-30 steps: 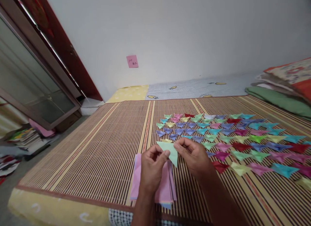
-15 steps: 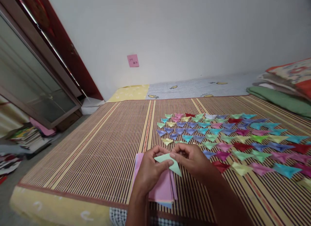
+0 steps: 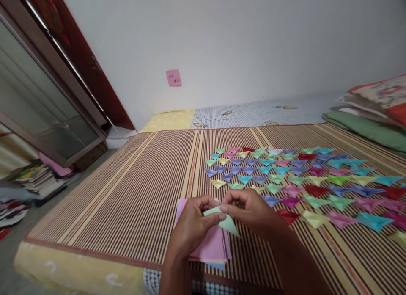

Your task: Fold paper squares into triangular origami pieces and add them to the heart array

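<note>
A light green piece of folded paper (image 3: 229,226) is held between both hands above the mat. My left hand (image 3: 197,221) pinches its left side, thumb on top. At its upper edge, the thumb and fingers of my right hand (image 3: 245,208) are closed on it. One pointed corner hangs down to the right. Beneath my left hand lies a stack of pink paper sheets (image 3: 211,248), with a blue sheet showing at the bottom edge. To the right, several rows of small folded paper boats (image 3: 315,219) in many colours cover the mat.
A striped bamboo mat (image 3: 127,193) lies over the bed. Folded cloths and a cushion (image 3: 380,106) are piled at the far right. A pink note (image 3: 173,78) sticks to the wall. Books (image 3: 39,176) stand on the left beside a glass-panelled door (image 3: 47,87).
Both hands have shifted slightly, and the green paper has tilted, its upper part now narrower in view and its free corner lower. The paper boats and the stack stay where they were.
</note>
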Tool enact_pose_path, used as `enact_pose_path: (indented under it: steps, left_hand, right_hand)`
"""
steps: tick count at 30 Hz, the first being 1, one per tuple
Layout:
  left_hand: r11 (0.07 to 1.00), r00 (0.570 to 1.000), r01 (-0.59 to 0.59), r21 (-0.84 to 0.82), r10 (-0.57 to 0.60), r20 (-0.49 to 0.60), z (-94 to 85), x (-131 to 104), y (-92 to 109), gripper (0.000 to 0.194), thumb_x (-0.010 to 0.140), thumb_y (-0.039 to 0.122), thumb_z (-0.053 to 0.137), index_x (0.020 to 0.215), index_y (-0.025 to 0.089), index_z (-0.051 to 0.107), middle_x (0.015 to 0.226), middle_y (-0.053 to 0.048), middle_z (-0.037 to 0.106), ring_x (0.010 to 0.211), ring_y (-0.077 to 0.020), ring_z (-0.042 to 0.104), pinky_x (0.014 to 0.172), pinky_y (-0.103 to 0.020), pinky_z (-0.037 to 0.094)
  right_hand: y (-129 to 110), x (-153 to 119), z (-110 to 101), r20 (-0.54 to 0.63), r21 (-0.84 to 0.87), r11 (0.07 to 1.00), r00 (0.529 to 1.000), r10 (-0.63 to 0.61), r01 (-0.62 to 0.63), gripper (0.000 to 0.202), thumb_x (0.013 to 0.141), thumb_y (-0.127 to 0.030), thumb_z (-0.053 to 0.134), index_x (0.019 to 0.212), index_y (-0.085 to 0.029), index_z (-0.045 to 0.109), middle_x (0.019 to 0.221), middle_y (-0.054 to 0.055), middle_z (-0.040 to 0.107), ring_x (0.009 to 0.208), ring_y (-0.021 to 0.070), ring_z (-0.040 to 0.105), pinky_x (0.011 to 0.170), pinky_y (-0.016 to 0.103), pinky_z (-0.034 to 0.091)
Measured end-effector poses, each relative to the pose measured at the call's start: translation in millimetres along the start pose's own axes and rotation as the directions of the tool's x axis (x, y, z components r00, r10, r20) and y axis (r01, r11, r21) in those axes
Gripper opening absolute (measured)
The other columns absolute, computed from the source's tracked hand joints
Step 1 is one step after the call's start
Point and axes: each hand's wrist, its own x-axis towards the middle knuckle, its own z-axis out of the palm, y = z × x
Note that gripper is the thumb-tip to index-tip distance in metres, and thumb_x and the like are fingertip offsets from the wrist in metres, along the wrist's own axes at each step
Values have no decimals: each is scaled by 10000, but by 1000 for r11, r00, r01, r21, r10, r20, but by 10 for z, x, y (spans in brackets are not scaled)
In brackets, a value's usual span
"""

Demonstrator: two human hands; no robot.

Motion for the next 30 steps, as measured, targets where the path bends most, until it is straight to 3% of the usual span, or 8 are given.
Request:
enact_pose_path:
  steps: [4,7,10,13,16,20,30]
  left_hand:
    - [940,996,-8,-342,-22,-86,3,77,-69,285,610,274,942,677,119,712,638,-4,685,600,-100,583,613,-206,434]
    - [745,968,-65,-664,-114,-223,25,144,-98,319,545,215,977,700,117,716,676,-15,722,620,-113,631,615,-207,480]
    - [547,944,-63,-835,-240,-229,55,179,-101,228,643,110,913,770,109,724,723,-42,741,644,-142,665,590,-226,506]
    - [431,944,-7,-902,-295,-148,96,189,-99,49,842,66,739,799,78,716,725,-79,731,640,-152,674,601,-246,530]
    - [384,946,23,-923,-306,-103,148,191,-95,149,942,54,599,859,64,722,812,-129,751,727,-183,714,659,-270,559]
    - [359,945,60,-931,-322,-63,203,187,-78,147,946,49,597,1007,66,729,843,-129,747,787,-205,728,702,-279,568]
    - [319,930,75,-945,-365,-50,258,176,-16,238,976,56,549,1150,84,708,829,-107,758,778,-196,745,740,-285,590]
  right_hand:
    - [-1,75,-8,-124,140,989,992,-35,52,275,884,-432,686,775,-180,676,677,-13,617,594,125,530,579,254,423]
    - [24,91,-21,-248,183,974,965,-85,133,290,942,-464,635,862,-195,709,746,6,660,632,131,567,640,272,473]
    - [45,82,34,-269,219,966,960,-75,137,202,880,-407,725,945,-216,741,822,18,699,727,151,628,707,289,517]
    - [38,86,158,-257,284,947,963,-74,148,197,779,-313,814,942,-225,745,851,16,722,785,166,675,749,307,553]
    - [29,109,264,-262,254,945,956,-136,204,149,776,-257,810,905,-218,747,785,1,714,707,153,663,672,289,557]
    - [48,131,292,-277,157,950,935,-220,270,54,821,-230,765,869,-215,747,780,-1,713,701,145,658,620,263,548]
    - [-31,88,300,-329,145,956,923,-198,257,54,809,-237,760,851,-209,742,780,0,715,716,150,666,673,279,544]
